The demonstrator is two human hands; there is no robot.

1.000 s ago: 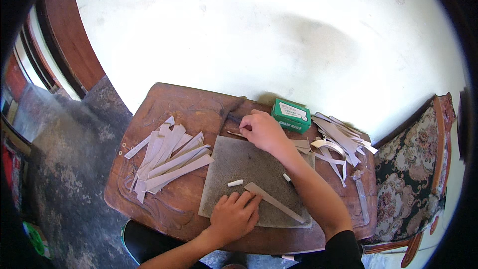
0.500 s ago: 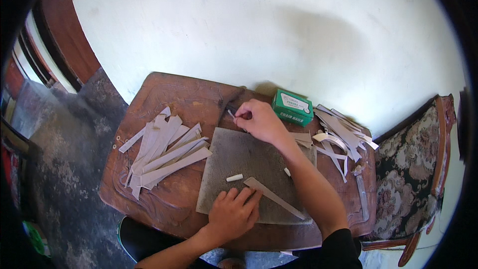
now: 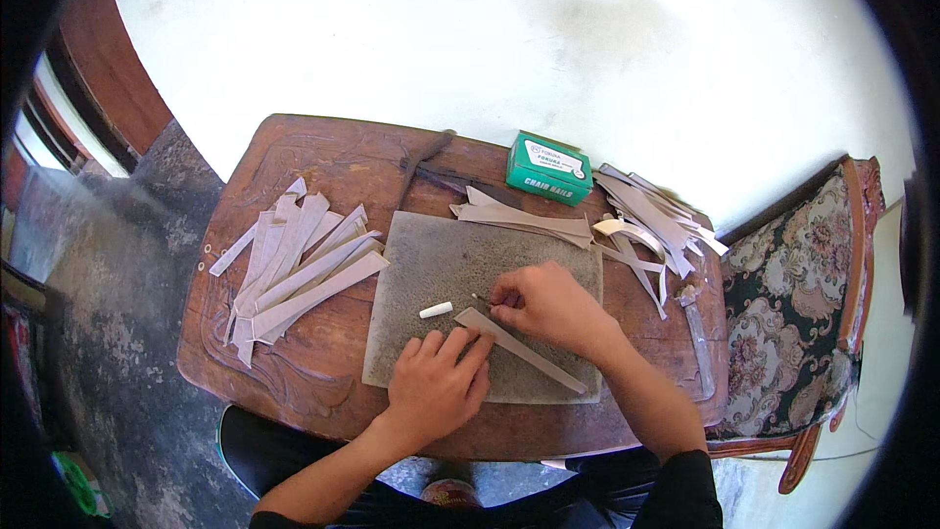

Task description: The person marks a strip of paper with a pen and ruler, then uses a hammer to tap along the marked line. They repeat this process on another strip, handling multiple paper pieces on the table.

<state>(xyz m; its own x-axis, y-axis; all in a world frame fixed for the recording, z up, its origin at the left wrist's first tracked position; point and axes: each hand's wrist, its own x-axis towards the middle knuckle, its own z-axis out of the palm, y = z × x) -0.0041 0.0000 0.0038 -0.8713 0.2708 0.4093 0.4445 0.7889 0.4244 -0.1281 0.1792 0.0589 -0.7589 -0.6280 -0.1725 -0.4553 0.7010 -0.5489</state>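
A grey rectangular board (image 3: 411,245) lies on the carved wooden table, with a narrow tapered beige strip (image 3: 537,357) slanting across it. My left hand (image 3: 438,377) rests palm down at the board's front, its fingertips laid on the strip's upper end. Just right of that end, my right hand (image 3: 548,304) is closed in a pinch around a small thin object (image 3: 476,297); only its tip shows, so its kind is unclear. A short white cylinder (image 3: 437,311) lies on the board between the hands.
A pile of beige strips (image 3: 304,279) covers the table's left side. More strips (image 3: 519,223) lie behind the board and others (image 3: 651,211) at right. A green box (image 3: 548,168) stands at the back near the wall. A hammer-like tool (image 3: 697,343) lies by a patterned chair (image 3: 793,294).
My right hand has come down from the back edge of the board to beside the strip's upper end, its pinch still closed. My left hand keeps its place on the strip.
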